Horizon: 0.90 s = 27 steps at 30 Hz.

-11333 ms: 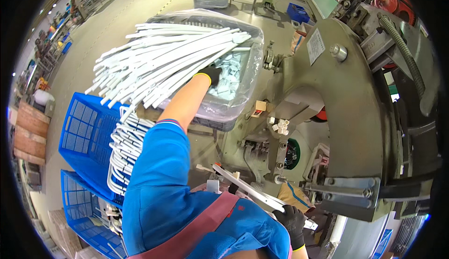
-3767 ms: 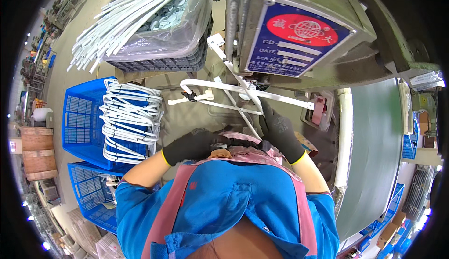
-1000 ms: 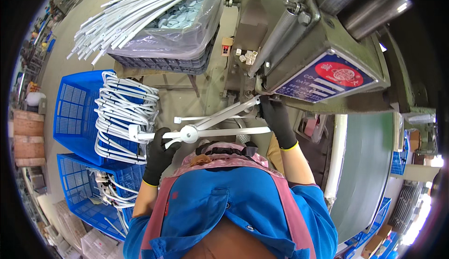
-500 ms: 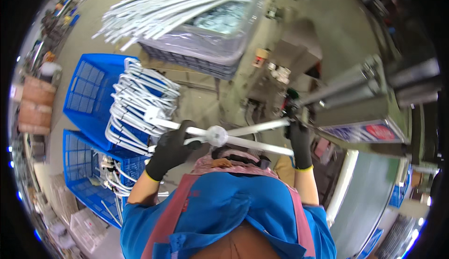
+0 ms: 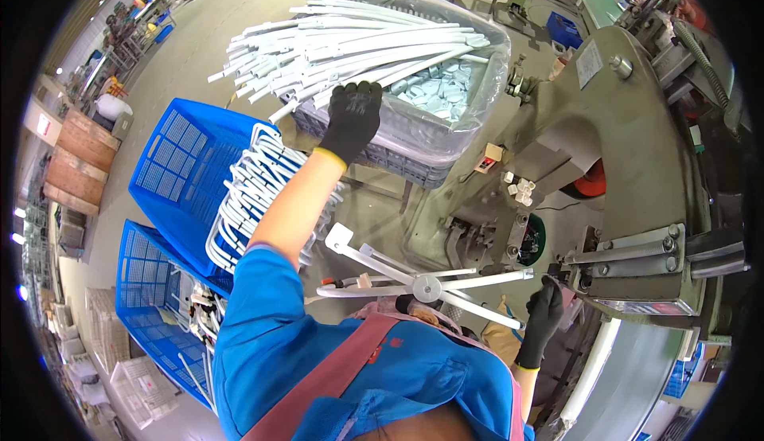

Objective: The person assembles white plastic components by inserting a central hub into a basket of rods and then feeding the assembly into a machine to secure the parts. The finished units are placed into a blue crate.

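My left hand (image 5: pixel 354 119), in a black glove, has its fingers curled over a pile of white tubes (image 5: pixel 374 39); the fingertips are hidden against a tube. Across the front of my body lies a white tube frame (image 5: pixel 469 306), its arms crossing at a round hub (image 5: pixel 426 287). Close to the right ends of that frame is my right hand (image 5: pixel 545 318), also gloved, with fingers bent together. Whether it touches the frame or pinches something small does not show clearly.
A plastic-lined grey crate (image 5: pixel 414 172) holds the tubes and many pale flat pieces. Two blue baskets (image 5: pixel 163 154) stand at left, with bent white tube parts (image 5: pixel 255 190) stacked in one. A large press machine (image 5: pixel 660 122) rises at right, with small white pieces (image 5: pixel 521 189) beside it.
My left hand has let go of the white frame and reached forward to the tube pile. My right hand has moved slightly right and down. The view has shifted.
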Each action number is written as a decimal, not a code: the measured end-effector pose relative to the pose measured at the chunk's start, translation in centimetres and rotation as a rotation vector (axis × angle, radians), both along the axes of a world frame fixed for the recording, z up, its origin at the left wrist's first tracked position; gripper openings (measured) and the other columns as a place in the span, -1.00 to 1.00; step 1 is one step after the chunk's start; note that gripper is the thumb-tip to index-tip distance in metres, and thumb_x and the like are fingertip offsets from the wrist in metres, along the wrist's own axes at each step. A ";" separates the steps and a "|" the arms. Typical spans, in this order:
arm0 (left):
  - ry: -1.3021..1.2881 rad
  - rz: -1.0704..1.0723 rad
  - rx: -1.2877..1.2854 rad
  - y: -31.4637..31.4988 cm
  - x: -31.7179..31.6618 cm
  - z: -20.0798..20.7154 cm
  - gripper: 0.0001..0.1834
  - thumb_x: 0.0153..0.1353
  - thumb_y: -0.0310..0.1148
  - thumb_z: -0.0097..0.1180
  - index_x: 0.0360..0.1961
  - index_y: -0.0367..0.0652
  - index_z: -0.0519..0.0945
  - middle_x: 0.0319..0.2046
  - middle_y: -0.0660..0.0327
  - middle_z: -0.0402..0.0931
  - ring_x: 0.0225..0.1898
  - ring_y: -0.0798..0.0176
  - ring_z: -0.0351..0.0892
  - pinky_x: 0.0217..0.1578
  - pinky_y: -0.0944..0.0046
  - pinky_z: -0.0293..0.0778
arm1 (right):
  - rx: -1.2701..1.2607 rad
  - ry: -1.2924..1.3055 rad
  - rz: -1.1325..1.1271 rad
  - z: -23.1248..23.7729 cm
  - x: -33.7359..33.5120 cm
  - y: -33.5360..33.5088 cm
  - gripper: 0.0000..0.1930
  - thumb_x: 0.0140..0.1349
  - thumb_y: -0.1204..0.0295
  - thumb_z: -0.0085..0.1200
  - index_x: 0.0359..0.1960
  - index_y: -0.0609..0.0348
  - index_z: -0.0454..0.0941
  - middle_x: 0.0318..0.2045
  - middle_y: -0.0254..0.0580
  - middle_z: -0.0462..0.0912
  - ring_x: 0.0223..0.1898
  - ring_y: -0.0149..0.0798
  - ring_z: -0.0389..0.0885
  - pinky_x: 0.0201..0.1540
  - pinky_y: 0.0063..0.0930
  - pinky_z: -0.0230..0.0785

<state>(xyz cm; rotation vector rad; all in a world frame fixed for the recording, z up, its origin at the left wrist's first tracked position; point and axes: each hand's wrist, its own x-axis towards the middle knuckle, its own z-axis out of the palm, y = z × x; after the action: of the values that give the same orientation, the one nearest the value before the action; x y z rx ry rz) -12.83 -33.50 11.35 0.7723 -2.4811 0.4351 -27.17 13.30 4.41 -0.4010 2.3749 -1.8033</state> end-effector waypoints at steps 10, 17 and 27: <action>0.004 -0.307 1.140 0.4 5.1 5.4 -0.65 0.15 -0.24 0.09 -0.15 -0.30 0.59 -0.39 0.16 0.57 -0.32 0.25 0.52 -0.23 0.26 0.43 | 0.153 0.150 0.311 6.8 7.3 -2.3 -0.77 0.28 0.48 -0.01 -0.11 0.34 0.56 -0.53 -0.26 0.55 -0.49 -0.46 0.49 -0.40 -0.58 0.35; 0.485 -0.479 1.688 17.3 7.7 3.0 -0.59 0.19 -0.27 0.18 -0.01 -0.27 0.46 -0.28 0.30 0.49 -0.24 0.44 0.43 -0.18 0.40 0.37 | 0.036 0.357 0.829 9.5 9.0 -10.6 -0.48 0.16 0.45 0.15 0.17 0.27 0.32 -0.22 0.03 0.62 -0.21 -0.16 0.63 -0.18 -0.35 0.44; 0.842 -0.560 1.736 22.4 3.7 2.1 -0.71 0.26 -0.35 0.03 -0.02 -0.21 0.48 -0.55 0.44 0.39 -0.62 0.58 0.23 -0.60 0.53 0.20 | 0.170 0.267 0.875 9.9 6.2 -4.8 -0.66 0.26 0.42 -0.02 0.06 0.23 0.42 -0.33 0.13 0.60 -0.30 0.13 0.58 -0.23 -0.12 0.40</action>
<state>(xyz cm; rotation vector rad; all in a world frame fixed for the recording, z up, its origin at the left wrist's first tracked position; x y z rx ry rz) -9.15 -11.15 13.45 0.4730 -1.5587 -1.9726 -21.02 8.48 14.30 -1.4449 1.9496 -1.1737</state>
